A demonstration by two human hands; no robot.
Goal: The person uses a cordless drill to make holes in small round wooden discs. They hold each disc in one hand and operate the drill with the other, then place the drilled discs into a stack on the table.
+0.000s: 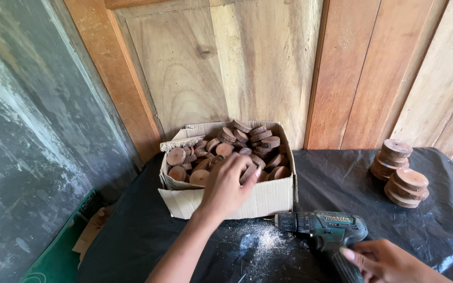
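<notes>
Left hand: the left hand (226,186) is over the near edge of the box (268,202), fingers curled down into the pile, and it's closing on a wooden disc (248,173) at its fingertips — whether the disc is fully gripped, I cannot tell.
Right hand: the right hand (386,262) sits low at the bottom right, wrapped round the handle of the drill (323,226), clenched on it.
Discs: round brown slices of wood heaped in the box, bark on the rims, piled higher toward the back right corner; the touched one lies at the front of the heap, right under the left fingers.
Box: open cardboard, flaps torn, standing at the back of the bench against the wall, just left of centre.
Drill: teal and black, lying on its side just in front of the box's right corner, chuck pointing left, close to the left wrist.
Sawdust: a pale patch (266,241) on the bench right by the chuck, between the two hands.
Stacks: two short stacks of larger discs (399,173) far right, touching each other, well apart from both hands.
Bench: covered in black plastic sheet (148,225), wrinkled and shiny.
Room: bare wooden planks (268,63) behind the bench, a worn grey-green wall (22,131) on the left, a scrap of cardboard on green flooring (93,230) below the left edge.
</notes>
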